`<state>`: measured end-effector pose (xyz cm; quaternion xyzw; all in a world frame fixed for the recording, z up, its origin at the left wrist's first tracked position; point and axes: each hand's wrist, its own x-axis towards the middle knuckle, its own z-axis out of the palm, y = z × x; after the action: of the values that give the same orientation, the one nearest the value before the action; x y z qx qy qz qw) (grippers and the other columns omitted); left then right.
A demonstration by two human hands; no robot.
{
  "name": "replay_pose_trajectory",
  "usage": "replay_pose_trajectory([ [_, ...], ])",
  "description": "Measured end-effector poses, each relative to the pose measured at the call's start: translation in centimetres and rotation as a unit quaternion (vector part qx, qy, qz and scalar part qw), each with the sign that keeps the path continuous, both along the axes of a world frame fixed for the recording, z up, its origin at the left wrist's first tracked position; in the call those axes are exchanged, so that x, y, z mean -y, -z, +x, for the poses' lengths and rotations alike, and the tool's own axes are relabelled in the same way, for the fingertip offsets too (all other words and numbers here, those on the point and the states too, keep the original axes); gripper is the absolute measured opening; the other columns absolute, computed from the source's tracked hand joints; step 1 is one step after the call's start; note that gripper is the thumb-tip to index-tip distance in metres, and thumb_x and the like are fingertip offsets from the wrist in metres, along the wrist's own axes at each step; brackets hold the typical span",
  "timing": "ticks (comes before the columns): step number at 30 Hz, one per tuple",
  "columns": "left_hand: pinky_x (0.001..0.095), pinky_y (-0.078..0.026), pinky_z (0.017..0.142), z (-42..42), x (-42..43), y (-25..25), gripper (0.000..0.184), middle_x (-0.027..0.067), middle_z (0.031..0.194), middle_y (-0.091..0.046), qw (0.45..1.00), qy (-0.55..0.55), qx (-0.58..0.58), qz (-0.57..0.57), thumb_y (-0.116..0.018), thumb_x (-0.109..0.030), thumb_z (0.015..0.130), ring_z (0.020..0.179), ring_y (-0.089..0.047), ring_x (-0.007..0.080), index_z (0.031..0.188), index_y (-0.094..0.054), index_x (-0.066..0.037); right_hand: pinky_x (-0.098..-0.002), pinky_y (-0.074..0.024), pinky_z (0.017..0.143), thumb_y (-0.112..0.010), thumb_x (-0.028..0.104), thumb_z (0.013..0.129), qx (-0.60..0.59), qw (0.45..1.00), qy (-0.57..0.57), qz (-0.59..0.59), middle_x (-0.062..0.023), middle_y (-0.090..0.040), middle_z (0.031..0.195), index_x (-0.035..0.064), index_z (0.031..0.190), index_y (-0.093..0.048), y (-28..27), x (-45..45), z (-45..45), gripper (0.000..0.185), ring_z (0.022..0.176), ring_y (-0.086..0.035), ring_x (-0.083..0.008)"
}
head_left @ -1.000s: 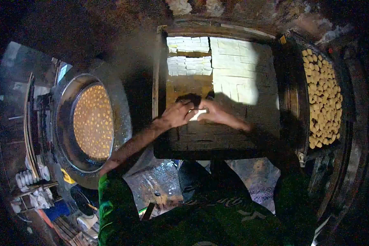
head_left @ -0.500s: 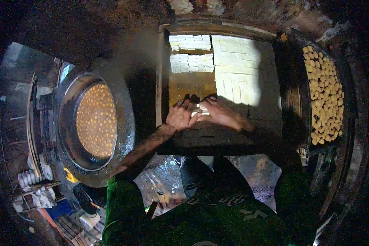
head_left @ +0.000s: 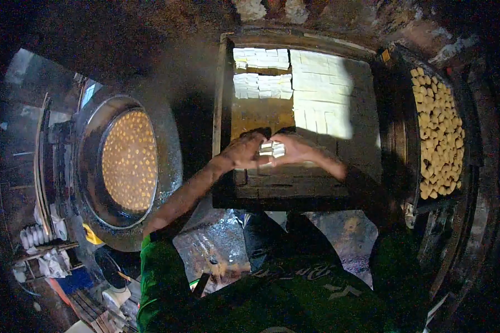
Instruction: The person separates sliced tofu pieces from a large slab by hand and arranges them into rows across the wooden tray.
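My left hand (head_left: 245, 151) and my right hand (head_left: 292, 150) face each other over the wooden tray (head_left: 264, 115). Between them they clasp several small white tofu pieces (head_left: 273, 149), pressed together from both sides. My fingertips partly hide these pieces. Behind my hands, two rows of cut tofu (head_left: 263, 86) stand at the tray's far left. A large sheet of scored tofu (head_left: 322, 89) covers the right side, part in bright light and part in shadow.
To the left stands a large round pan (head_left: 92, 166) with many golden pieces (head_left: 129, 161) in bubbling liquid. On the right, a long dark container (head_left: 414, 139) holds a heap of fried-looking tan pieces (head_left: 440, 133). A yellow object (head_left: 93, 235) lies below the pan.
My hands have turned and come together around the white tofu pieces, which now show as a small block between my fingers. The view has shifted slightly.
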<state>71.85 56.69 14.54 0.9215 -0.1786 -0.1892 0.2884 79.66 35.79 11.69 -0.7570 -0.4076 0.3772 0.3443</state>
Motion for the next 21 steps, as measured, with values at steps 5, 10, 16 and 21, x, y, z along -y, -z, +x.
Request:
replay_pose_trajectory([
  [5, 0.0502, -0.047, 0.084, -2.8, 0.5, 0.8, 0.071, 0.0196, 0.105, -0.055, 0.972, 0.011, 0.196, 0.126, -0.059, -0.056, 0.081, 0.099, -0.056, 0.0357, 0.122, -0.046, 0.001, -0.0433, -0.0426, 0.090, -0.078, 0.035, 0.072, 0.103, 0.991, -0.044, -0.066, -0.0198, -0.053, 0.111, 0.0007, 0.117, -0.048, -4.6, -0.2, -1.1, 0.064, 0.106, -0.052, -0.0352],
  [10, 0.0397, -0.043, 0.083, -4.6, 1.0, 2.0, 0.059, 0.0078, 0.100, -0.056, 0.893, 0.042, 0.393, 0.217, -0.052, -0.054, 0.082, 0.097, -0.054, 0.0250, 0.119, -0.055, -0.008, -0.0422, -0.0396, 0.095, -0.065, 0.026, 0.082, 0.399, 0.913, -0.080, 0.024, -0.0191, -0.053, 0.111, 0.0012, 0.115, -0.051, 0.1, 2.1, -2.4, 0.043, 0.112, -0.046, -0.0349],
  [16, 0.0410, -0.044, 0.083, -3.5, 0.8, 2.7, 0.059, 0.0090, 0.102, -0.058, 0.909, 0.022, 0.370, 0.188, -0.052, -0.055, 0.082, 0.099, -0.054, 0.0266, 0.118, -0.056, -0.008, -0.0436, -0.0374, 0.098, -0.064, 0.038, 0.082, 0.379, 0.923, -0.068, 0.022, -0.0212, -0.053, 0.115, -0.0009, 0.117, -0.050, -1.6, 1.3, -2.1, 0.054, 0.114, -0.044, -0.0373],
  [21, 0.0402, -0.046, 0.081, -3.6, 0.8, 1.6, 0.060, 0.0118, 0.106, -0.059, 0.923, 0.023, 0.339, 0.182, -0.053, -0.055, 0.082, 0.099, -0.056, 0.0287, 0.116, -0.056, -0.007, -0.0454, -0.0354, 0.100, -0.065, 0.044, 0.080, 0.302, 0.952, -0.030, -0.045, -0.0218, -0.051, 0.117, -0.0010, 0.122, -0.046, -2.4, 1.4, -2.6, 0.064, 0.117, -0.041, -0.0389],
])
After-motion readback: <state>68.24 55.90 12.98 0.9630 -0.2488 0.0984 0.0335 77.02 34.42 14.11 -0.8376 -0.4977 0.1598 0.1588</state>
